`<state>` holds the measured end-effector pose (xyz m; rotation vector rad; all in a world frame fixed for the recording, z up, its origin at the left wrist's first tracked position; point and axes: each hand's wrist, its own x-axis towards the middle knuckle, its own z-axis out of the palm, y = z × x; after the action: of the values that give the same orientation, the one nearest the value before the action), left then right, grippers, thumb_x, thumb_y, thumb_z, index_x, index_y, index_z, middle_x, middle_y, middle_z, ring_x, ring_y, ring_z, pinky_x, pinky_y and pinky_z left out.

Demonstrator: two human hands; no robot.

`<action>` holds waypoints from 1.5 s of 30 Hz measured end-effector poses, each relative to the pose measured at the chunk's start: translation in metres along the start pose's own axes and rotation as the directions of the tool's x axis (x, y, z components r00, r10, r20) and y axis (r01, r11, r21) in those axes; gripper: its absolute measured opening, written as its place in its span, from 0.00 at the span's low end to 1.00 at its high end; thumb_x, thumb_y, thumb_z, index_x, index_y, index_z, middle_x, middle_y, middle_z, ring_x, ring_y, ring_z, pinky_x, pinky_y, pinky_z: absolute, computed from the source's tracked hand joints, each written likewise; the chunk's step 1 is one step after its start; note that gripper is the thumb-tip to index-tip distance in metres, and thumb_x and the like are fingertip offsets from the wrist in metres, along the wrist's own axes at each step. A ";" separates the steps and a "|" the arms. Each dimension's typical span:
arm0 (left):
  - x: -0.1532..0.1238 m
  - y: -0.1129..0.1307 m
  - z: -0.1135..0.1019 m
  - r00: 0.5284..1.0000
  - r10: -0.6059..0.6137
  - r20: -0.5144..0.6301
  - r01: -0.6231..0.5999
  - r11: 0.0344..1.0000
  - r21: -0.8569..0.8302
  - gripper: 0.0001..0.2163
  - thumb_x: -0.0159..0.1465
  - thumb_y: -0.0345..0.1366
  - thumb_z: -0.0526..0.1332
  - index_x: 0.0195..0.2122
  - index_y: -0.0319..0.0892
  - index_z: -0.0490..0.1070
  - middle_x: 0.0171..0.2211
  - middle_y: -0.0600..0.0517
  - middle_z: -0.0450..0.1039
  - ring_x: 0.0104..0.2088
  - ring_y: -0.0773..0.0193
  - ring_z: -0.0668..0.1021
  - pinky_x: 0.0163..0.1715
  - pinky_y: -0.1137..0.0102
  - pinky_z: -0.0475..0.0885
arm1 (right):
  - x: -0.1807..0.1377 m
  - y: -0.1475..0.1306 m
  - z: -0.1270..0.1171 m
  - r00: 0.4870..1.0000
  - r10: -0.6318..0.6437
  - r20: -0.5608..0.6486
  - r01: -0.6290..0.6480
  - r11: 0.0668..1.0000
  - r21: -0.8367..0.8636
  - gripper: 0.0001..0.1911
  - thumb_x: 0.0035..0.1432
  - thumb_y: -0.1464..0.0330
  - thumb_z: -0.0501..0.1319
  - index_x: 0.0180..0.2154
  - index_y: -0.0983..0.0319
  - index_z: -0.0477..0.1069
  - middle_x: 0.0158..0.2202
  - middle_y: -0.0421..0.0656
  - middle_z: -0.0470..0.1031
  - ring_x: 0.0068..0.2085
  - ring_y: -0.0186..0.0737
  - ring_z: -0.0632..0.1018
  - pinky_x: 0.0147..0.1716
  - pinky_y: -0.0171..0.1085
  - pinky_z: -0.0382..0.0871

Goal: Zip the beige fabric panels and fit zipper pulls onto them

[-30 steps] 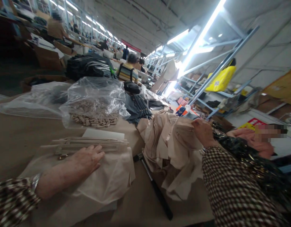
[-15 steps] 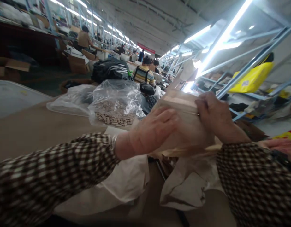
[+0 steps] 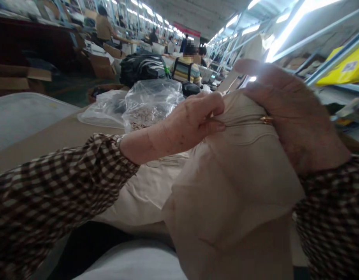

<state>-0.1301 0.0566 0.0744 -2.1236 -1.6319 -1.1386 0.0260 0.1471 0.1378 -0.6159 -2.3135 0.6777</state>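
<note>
I hold a beige fabric piece (image 3: 234, 186) with a zipper up close in front of me. My left hand (image 3: 191, 122) pinches the fabric at the zipper's left end, fingers closed. My right hand (image 3: 290, 116) wraps over the fabric's top right, right beside the small gold zipper pull (image 3: 266, 119). The fabric hangs down over the table edge. Both arms wear checked sleeves.
A clear plastic bag (image 3: 152, 103) of small pale pieces sits behind my left hand on the brown table (image 3: 51, 136). More beige fabric (image 3: 144, 190) lies under my arm. A dark bundle (image 3: 141, 70) and seated people are farther back. Shelving stands at right.
Both hands have lifted the beige fabric from the pile toward me. The left hand left the flat zipper strips and now pinches the zipper. The view has moved closer.
</note>
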 end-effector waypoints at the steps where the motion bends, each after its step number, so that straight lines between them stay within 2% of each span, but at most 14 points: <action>1: -0.003 -0.002 -0.002 1.000 -0.009 0.004 0.009 1.000 -0.018 0.05 0.67 0.36 0.58 0.39 0.40 0.68 0.38 0.52 0.72 0.42 0.62 0.75 0.43 0.67 0.70 | -0.002 0.000 0.002 1.000 0.026 0.006 -0.025 0.999 -0.029 0.21 0.66 0.68 0.54 0.60 0.57 0.64 0.38 0.35 0.75 0.29 0.26 0.75 0.25 0.26 0.66; 4: -0.021 -0.004 -0.013 0.996 0.005 0.090 -0.003 1.000 -0.016 0.03 0.66 0.29 0.56 0.35 0.38 0.67 0.34 0.52 0.71 0.36 0.66 0.74 0.38 0.71 0.69 | -0.016 0.007 0.004 0.982 -0.190 -0.023 0.169 0.916 -0.363 0.19 0.64 0.66 0.57 0.55 0.57 0.69 0.44 0.44 0.76 0.38 0.39 0.78 0.37 0.42 0.75; 6: -0.036 -0.001 -0.023 0.977 0.039 0.210 -0.044 0.999 0.016 0.05 0.66 0.26 0.54 0.35 0.39 0.67 0.33 0.53 0.71 0.34 0.67 0.74 0.35 0.72 0.68 | -0.035 0.009 0.007 0.886 -0.464 0.024 0.395 0.725 -0.565 0.18 0.64 0.65 0.56 0.55 0.53 0.69 0.50 0.48 0.74 0.51 0.50 0.75 0.53 0.55 0.69; 8: -0.052 0.008 -0.036 0.941 0.068 0.330 -0.086 0.996 0.038 0.06 0.65 0.24 0.54 0.36 0.40 0.67 0.33 0.53 0.72 0.32 0.68 0.73 0.32 0.72 0.68 | -0.060 0.007 0.015 0.829 -0.554 0.081 0.502 0.671 -0.545 0.24 0.65 0.67 0.53 0.60 0.42 0.62 0.51 0.44 0.75 0.54 0.49 0.74 0.57 0.54 0.67; 14: -0.094 0.047 -0.092 0.874 -0.009 0.487 -0.031 0.997 0.075 0.05 0.63 0.28 0.59 0.36 0.45 0.67 0.29 0.55 0.73 0.24 0.67 0.71 0.22 0.70 0.64 | -0.122 0.010 0.058 0.854 -0.423 0.304 0.491 0.847 -0.201 0.37 0.58 0.61 0.58 0.65 0.31 0.48 0.35 0.35 0.82 0.32 0.50 0.82 0.29 0.47 0.82; 17: -0.108 0.054 -0.117 0.829 -0.118 0.547 0.121 0.992 0.030 0.07 0.61 0.25 0.60 0.33 0.47 0.67 0.24 0.60 0.72 0.20 0.70 0.69 0.19 0.71 0.61 | -0.131 0.026 0.063 0.807 -0.412 0.422 0.455 0.890 -0.001 0.37 0.56 0.57 0.59 0.64 0.28 0.48 0.28 0.34 0.81 0.22 0.48 0.79 0.15 0.39 0.76; 19: -0.114 0.046 -0.121 0.798 -0.173 0.577 0.218 0.976 -0.009 0.07 0.63 0.27 0.60 0.31 0.47 0.68 0.21 0.61 0.70 0.19 0.71 0.68 0.18 0.72 0.60 | -0.127 0.038 0.065 0.752 -0.405 0.520 0.420 0.902 0.094 0.30 0.57 0.56 0.58 0.60 0.27 0.56 0.27 0.34 0.81 0.20 0.46 0.79 0.11 0.35 0.72; 22: -0.122 0.010 -0.096 0.753 -0.294 0.589 0.288 0.952 0.107 0.09 0.66 0.34 0.61 0.27 0.44 0.69 0.20 0.58 0.69 0.19 0.71 0.69 0.18 0.73 0.58 | -0.107 0.056 0.082 0.728 -0.259 0.635 0.305 0.952 0.038 0.12 0.62 0.59 0.53 0.43 0.37 0.73 0.26 0.36 0.80 0.22 0.42 0.79 0.14 0.35 0.71; 25: -0.131 -0.040 -0.047 0.677 -0.436 0.593 0.284 0.898 0.336 0.13 0.68 0.40 0.58 0.29 0.40 0.73 0.25 0.52 0.74 0.26 0.65 0.76 0.23 0.72 0.62 | -0.079 0.086 0.123 0.751 -0.126 0.648 0.314 0.932 -0.181 0.16 0.65 0.59 0.51 0.29 0.53 0.73 0.23 0.39 0.77 0.23 0.40 0.77 0.20 0.36 0.67; 30: -0.139 -0.094 0.018 0.515 -0.602 0.611 0.323 0.796 0.511 0.16 0.69 0.43 0.55 0.38 0.38 0.77 0.35 0.43 0.79 0.37 0.55 0.80 0.33 0.68 0.70 | -0.051 0.136 0.187 0.697 -0.057 0.715 0.492 0.764 -0.418 0.20 0.70 0.63 0.49 0.31 0.60 0.75 0.32 0.45 0.79 0.36 0.42 0.79 0.36 0.37 0.67; 35: -0.140 -0.109 0.034 0.455 -0.661 0.597 0.357 0.749 0.558 0.15 0.68 0.43 0.56 0.40 0.37 0.77 0.37 0.41 0.79 0.39 0.54 0.80 0.37 0.67 0.72 | -0.041 0.146 0.204 0.696 0.064 0.715 0.463 0.721 -0.515 0.21 0.71 0.61 0.49 0.38 0.62 0.78 0.40 0.50 0.80 0.44 0.48 0.79 0.42 0.41 0.69; 40: -0.135 -0.098 0.033 0.507 -0.648 0.568 0.311 0.753 0.580 0.14 0.70 0.39 0.54 0.40 0.35 0.76 0.36 0.40 0.78 0.37 0.51 0.80 0.37 0.62 0.72 | -0.032 0.136 0.205 0.707 0.121 0.697 0.414 0.729 -0.546 0.22 0.70 0.59 0.51 0.37 0.64 0.79 0.38 0.53 0.80 0.41 0.47 0.80 0.42 0.40 0.71; 43: -0.145 -0.083 0.042 0.643 -0.567 0.515 0.221 0.781 0.584 0.13 0.68 0.27 0.50 0.42 0.32 0.75 0.41 0.35 0.76 0.44 0.46 0.78 0.45 0.54 0.70 | -0.032 0.123 0.206 0.737 0.169 0.654 0.348 0.735 -0.582 0.21 0.68 0.56 0.54 0.38 0.62 0.79 0.38 0.50 0.81 0.41 0.44 0.80 0.42 0.37 0.71; 45: -0.164 -0.079 0.056 0.757 -0.358 0.547 0.066 0.874 0.481 0.16 0.67 0.25 0.49 0.50 0.37 0.73 0.50 0.39 0.73 0.52 0.50 0.74 0.54 0.55 0.66 | -0.035 0.115 0.205 0.775 0.193 0.602 0.292 0.736 -0.611 0.20 0.66 0.54 0.56 0.37 0.62 0.78 0.38 0.49 0.80 0.41 0.44 0.79 0.41 0.38 0.72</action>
<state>-0.1898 0.0000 -0.0976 -2.1395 -2.1962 -0.0169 -0.0622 0.1513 -0.0830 -0.6983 -3.2526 -0.0859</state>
